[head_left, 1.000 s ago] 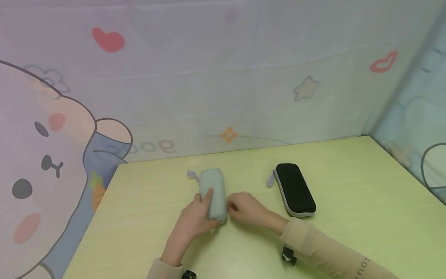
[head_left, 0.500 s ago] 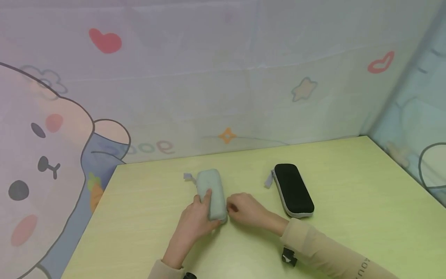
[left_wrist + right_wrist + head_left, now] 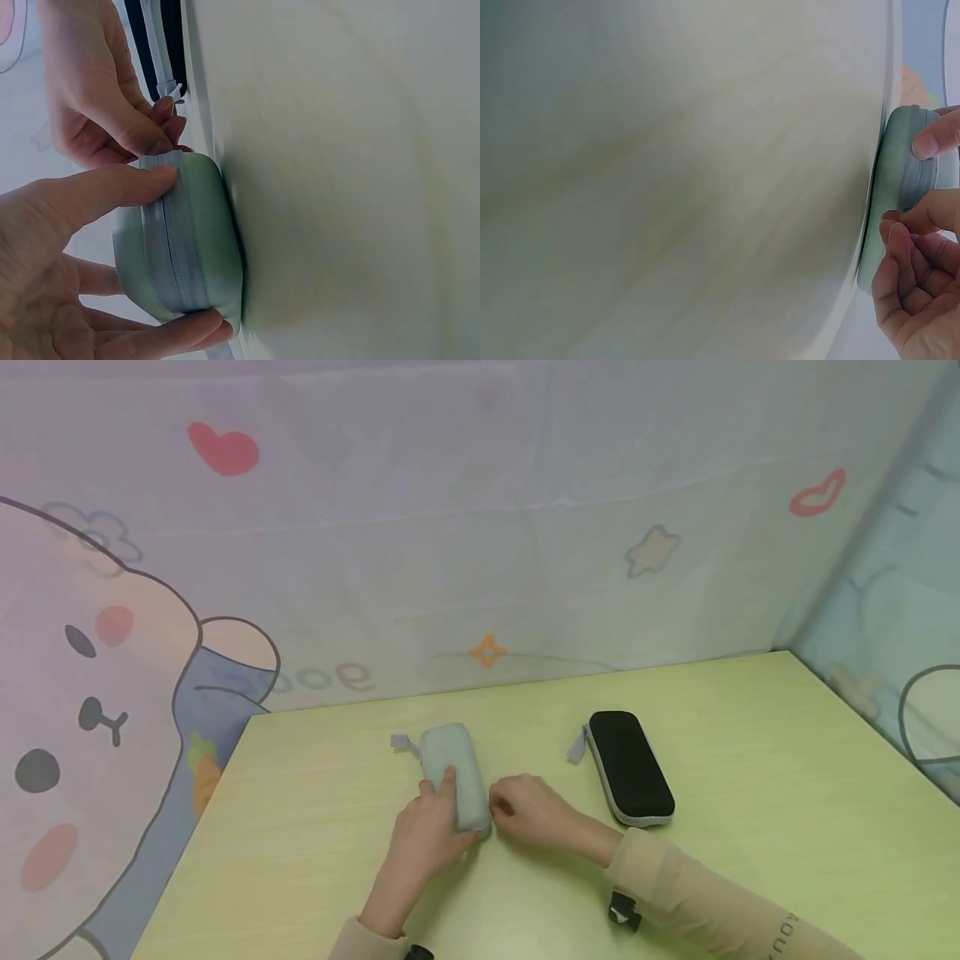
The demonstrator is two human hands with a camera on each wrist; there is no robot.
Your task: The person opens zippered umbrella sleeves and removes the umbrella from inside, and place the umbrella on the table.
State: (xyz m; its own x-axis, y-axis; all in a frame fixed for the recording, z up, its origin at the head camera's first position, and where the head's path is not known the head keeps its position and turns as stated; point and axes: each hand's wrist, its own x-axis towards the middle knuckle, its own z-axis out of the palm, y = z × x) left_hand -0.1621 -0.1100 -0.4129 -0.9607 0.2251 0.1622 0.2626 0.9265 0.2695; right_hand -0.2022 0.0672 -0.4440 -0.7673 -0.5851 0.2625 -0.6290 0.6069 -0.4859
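A mint-green zip case (image 3: 455,768) lies on the table with its grey zipper (image 3: 174,247) running round the side. My left hand (image 3: 427,831) grips its near end, index finger along the top and thumb (image 3: 142,186) pressed on the zipper band. At the case's right side is my right hand (image 3: 528,808), fingers curled. Its thumb and index fingertips (image 3: 897,220) pinch at the zipper line; the pull between them is hidden by the fingers. A grey ribbon tab (image 3: 405,742) sticks out from the case's far left corner.
A black zip case (image 3: 632,767) with grey trim and a ribbon tab (image 3: 577,746) lies to the right, just beyond the right forearm. The pale yellow-green table (image 3: 750,735) meets a printed cloth backdrop (image 3: 420,568) at its far edge.
The mint-green case has turned slightly, its far end swinging a little to the left under my left hand. My right hand stays almost in place beside it.
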